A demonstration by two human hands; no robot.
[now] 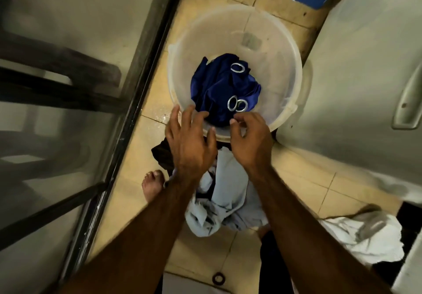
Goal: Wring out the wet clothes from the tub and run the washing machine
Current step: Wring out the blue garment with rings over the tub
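Note:
A translucent white tub (269, 49) stands on the tiled floor. Inside it lies a crumpled dark blue cloth (219, 90) with metal eyelet rings. My left hand (189, 141) hovers over the tub's near rim with fingers spread and holds nothing. My right hand (249, 138) is beside it over the same rim, fingers loosely curled and empty. Neither hand touches the blue cloth. A heap of pale blue and dark clothes (223, 191) lies on the floor under my forearms. The white washing machine (365, 65) stands at the right.
A dark-framed glass door (127, 102) runs along the left. My bare foot (151, 185) rests on the tiles beside the heap. A white cloth (363, 236) lies at the lower right. A small floor drain (218, 278) sits near the bottom.

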